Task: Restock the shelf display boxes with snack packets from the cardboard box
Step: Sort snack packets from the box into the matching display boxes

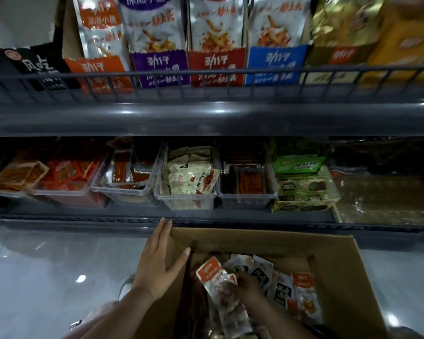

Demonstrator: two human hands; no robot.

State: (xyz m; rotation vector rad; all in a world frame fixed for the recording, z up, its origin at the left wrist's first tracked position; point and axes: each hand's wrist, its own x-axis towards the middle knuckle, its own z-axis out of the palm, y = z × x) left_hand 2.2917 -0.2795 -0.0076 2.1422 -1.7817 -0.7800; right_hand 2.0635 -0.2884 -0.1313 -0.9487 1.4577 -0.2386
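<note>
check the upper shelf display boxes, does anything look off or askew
The orange display box looks off: its packets slump sideways, leaving a bare gap on its left, unlike the full purple display box beside it. Nothing looks spilled.

Cardboard box: before shelf | snack packets: in box | display boxes: on shelf, above clear tubs
</note>
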